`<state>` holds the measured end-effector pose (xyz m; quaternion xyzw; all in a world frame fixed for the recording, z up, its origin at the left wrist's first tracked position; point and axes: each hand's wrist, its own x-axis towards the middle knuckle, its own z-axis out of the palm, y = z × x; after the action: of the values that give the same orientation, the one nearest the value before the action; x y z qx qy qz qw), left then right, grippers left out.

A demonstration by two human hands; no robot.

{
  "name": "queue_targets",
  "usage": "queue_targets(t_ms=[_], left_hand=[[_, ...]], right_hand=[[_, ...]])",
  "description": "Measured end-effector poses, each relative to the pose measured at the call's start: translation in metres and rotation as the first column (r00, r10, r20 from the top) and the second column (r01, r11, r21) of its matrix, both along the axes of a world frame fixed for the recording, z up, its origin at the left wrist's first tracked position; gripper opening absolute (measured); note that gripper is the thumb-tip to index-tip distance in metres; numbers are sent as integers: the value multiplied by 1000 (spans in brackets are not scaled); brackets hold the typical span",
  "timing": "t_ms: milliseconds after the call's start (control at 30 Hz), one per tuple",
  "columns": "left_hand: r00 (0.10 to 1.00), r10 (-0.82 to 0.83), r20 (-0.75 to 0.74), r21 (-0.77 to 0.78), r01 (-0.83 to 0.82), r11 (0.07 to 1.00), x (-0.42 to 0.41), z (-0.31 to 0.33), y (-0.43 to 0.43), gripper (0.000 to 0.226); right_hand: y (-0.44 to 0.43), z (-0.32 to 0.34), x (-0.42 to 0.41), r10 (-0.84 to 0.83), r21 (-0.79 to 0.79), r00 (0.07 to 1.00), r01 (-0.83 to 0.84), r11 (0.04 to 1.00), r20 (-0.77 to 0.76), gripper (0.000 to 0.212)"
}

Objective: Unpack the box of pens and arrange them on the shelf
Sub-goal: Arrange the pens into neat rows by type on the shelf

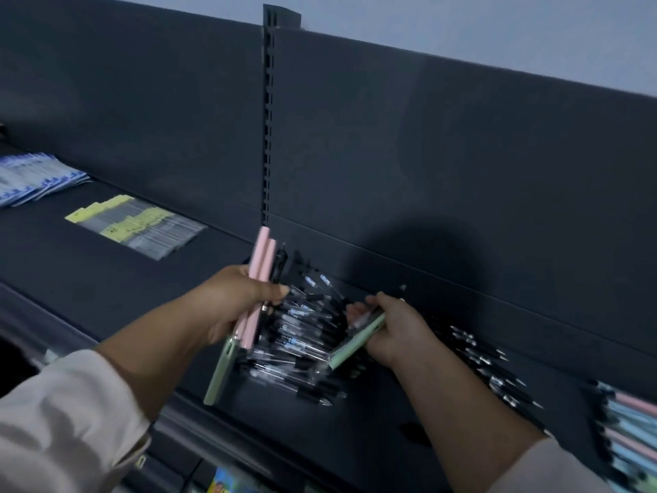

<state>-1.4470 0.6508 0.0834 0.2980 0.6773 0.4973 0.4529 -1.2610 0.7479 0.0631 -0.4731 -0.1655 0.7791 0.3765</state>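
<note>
Pens everywhere on shelf (106, 279). Left hand (231, 300) grips pastel bunch (261, 257) upright, probably sorting colours; right hand (394, 325) pinches green pen (355, 343) over black pile (302, 336). Box not visible.

On the dark metal shelf (106, 279), a heap of clear plastic pens with black grips (302, 336) lies at the middle, just before the dark back panel (426, 154) and below the foot of the slotted metal upright (269, 119). To its right a row of slim black pens (480, 354) runs along the shelf. Further right lies a stack of pastel pink and blue pens (629, 421). Well left of the heap lie clear packets with yellow labels (138, 224). Behind and left of these lie blue-and-white packets (35, 177). The left hand (231, 300), above the heap's left side, grips two pink pens (263, 257) and a pale green pen (220, 371). The right hand (394, 329), over its right side, grips a second pale green pen (355, 341).
</note>
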Motion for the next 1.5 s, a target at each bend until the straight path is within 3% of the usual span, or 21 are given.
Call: queue_targets(t_ms=[167,400,533,667,833,1000,1233,1367,1500], left_hand=[[986,-166,3,-30,166,986,22,3,3,30],[992,-127,-16,34,127,991,41,4,13,21],[977,-122,-177,-62,112,992,28,1,13,29],[987,-2,-159,-45,-5,999,19,-1,16,33],[988,118,-97,13,-117,993,24,2,20,26],[999,36,25,44,-37,998,39,2,26,32],[973,-87,214,28,83,996,89,13,36,29],[968,-168,188,29,165,986,125,17,42,26],[953,-266,146,26,265,964,171,19,48,14]], right_hand=[[-8,13,-13,93,42,986,-88,995,-136,14],[-12,9,-15,211,104,971,-200,974,-108,16],[-1,4,-1,101,88,995,-102,991,13,13],[4,-1,8,15,111,993,-28,993,120,16],[3,-2,10,21,129,973,-52,990,230,11],[5,10,31,13,145,971,-49,988,238,3],[3,26,83,-55,137,971,23,990,233,24],[1,37,132,-164,147,977,144,979,133,27],[-2,43,179,-302,232,951,281,931,61,17]])
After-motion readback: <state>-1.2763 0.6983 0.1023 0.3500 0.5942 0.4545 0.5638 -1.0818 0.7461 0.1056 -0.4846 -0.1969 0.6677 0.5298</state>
